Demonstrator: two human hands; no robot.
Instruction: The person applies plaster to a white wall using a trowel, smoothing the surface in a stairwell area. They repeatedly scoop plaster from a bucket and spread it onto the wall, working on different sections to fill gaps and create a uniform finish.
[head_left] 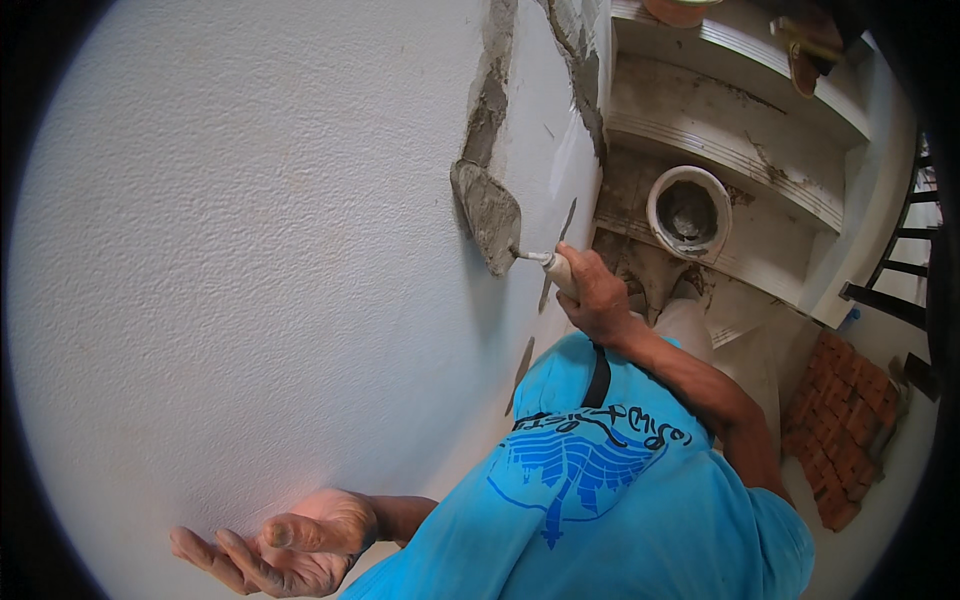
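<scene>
My right hand (600, 300) grips the white handle of a trowel (485, 215), whose mortar-smeared blade lies against the white textured wall (250, 250), over the lower end of a grey mortar strip (492, 100). A second, cracked-looking grey strip (578, 90) runs beside it near the wall's edge. Low at the lower left, my left hand (285, 555) is open and empty, palm upward with the fingers loosely bent, close to the wall. A white bucket (722, 210) with grey mortar inside stands on the dirty steps to the right of the trowel.
My feet are on the stained stairs (720, 120) below the bucket. An orange pot (678, 10) and a dark object (805, 60) sit higher up. A black railing (890, 305) lines the right side, with a stack of red bricks (840, 430) on the lower right.
</scene>
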